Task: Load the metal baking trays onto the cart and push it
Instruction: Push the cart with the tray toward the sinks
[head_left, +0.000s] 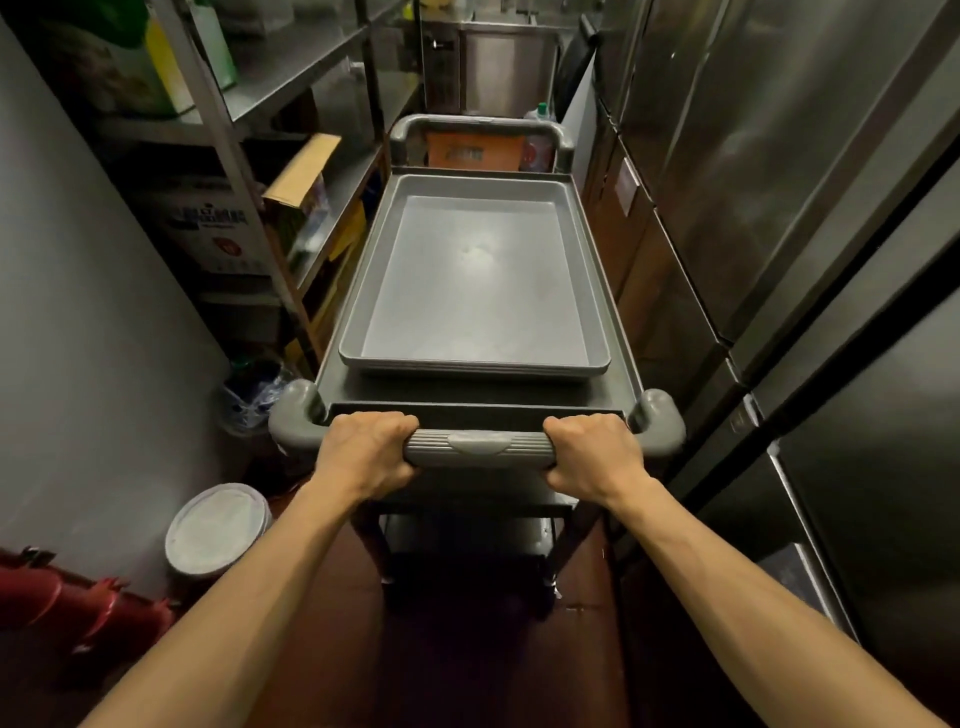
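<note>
The near handle (478, 446) of the cart (631, 364) is gripped by both hands. The left hand (366, 454) is wrapped around the ribbed bar toward its left end, the knuckles on top and the fingers curled under. The right hand (592, 457) is closed on the same bar toward its right end in the same way. Between the two grips a bare stretch of bar is left showing, with a small raised tab at its middle.

Just beyond the grip, on the cart's top shelf, a stack of trays (478, 280) is seen lying flat; the top one is empty, and the edges of more are visible beneath its near rim. The stack is set well inside the shelf's raised rim, with a strip of bare shelf left between it and the handle. At the end of the cart away from the grip, a second handle (480, 124) is seen.

To the left of the grip, shelving (291, 67) with boxes is seen, with a white-lidded bucket (218, 527) on the floor below the left hand. To the right of the grip, steel fridge doors (810, 208) are lined up close beside the cart.
</note>
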